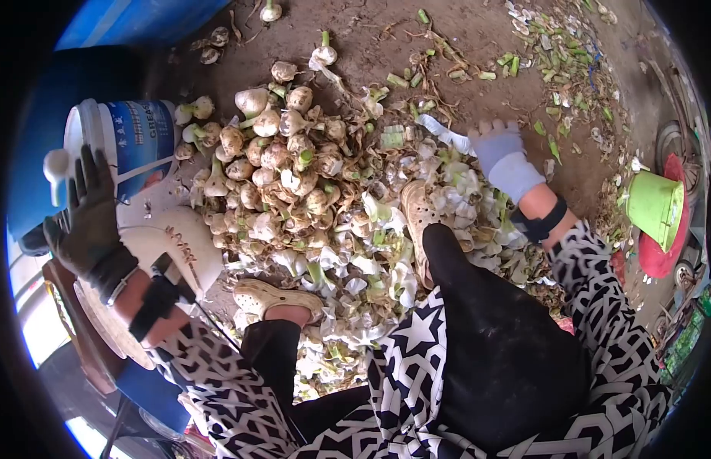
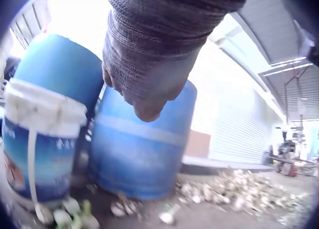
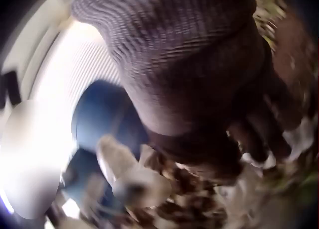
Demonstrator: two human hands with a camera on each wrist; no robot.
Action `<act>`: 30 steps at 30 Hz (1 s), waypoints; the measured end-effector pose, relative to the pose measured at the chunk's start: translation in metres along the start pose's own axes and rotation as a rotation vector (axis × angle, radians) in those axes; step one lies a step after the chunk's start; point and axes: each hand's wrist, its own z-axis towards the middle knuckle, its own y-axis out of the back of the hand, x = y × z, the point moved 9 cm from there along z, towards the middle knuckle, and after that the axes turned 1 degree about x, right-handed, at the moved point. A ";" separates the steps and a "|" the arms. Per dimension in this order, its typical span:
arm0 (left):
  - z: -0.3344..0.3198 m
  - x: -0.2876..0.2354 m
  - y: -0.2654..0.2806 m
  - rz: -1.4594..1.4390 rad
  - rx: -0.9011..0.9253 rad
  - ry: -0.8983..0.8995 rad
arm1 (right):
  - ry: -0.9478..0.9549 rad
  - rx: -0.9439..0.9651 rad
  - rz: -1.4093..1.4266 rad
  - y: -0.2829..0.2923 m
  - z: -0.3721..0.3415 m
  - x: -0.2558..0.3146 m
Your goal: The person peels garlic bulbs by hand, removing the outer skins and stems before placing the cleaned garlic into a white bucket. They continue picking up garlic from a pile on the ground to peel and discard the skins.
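Dark-gloved, my left hand (image 1: 88, 218) has its fingers spread and holds nothing. Just left of its fingertips a pale round bulb (image 1: 55, 164) with a short stem appears against the blue; what supports it cannot be told. My right hand (image 1: 507, 157), in a pale glove with bare fingertips, curls round the end of a flat whitish strip (image 1: 445, 136), perhaps a blade. Beneath that hand lie white peeled garlic bulbs (image 1: 456, 203). In the right wrist view, white pieces (image 3: 301, 137) show at the blurred fingertips. Unpeeled garlic bulbs (image 1: 275, 157) are heaped between the hands.
A labelled bucket (image 1: 141, 138) stands at the left, with blue barrels (image 2: 139, 139) behind it. Shed leaves and skins (image 1: 355, 306) surround the person's clogs (image 1: 275, 298). A green pail (image 1: 654, 208) and a red basin (image 1: 662, 256) are at the right.
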 end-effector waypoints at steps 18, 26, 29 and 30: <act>-0.216 0.238 0.013 0.419 0.403 0.440 | 0.472 0.304 1.935 0.098 0.031 0.111; -0.215 0.216 -0.020 0.901 0.402 -0.006 | 0.493 -0.148 2.405 0.104 0.022 0.105; -0.217 0.212 -0.019 0.791 0.321 0.015 | 0.218 -0.142 1.858 0.139 0.019 0.090; -0.217 0.211 -0.020 0.793 0.321 0.012 | 0.221 -0.144 1.859 0.140 0.019 0.088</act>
